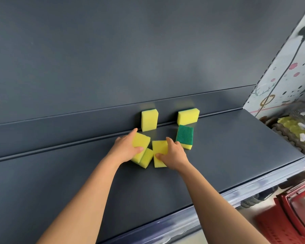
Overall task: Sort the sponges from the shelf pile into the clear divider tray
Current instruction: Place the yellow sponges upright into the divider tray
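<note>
Several yellow sponges with green scrub faces lie on a dark grey shelf (227,155). My left hand (125,148) grips one yellow sponge (141,141), and another sponge (146,158) leans against it on edge. My right hand (173,154) grips a yellow sponge (158,147) just to the right. A sponge lying green face up (184,135) sits beside my right hand. Two more sponges stand against the back panel, one upright (149,120) and one on its long side (187,117). No clear divider tray is in view.
The shelf's front edge (236,196) carries a clear price strip. To the right, a neighbouring shelf holds packaged goods (296,127) under a patterned white panel (280,76). A red basket (292,213) sits below at lower right.
</note>
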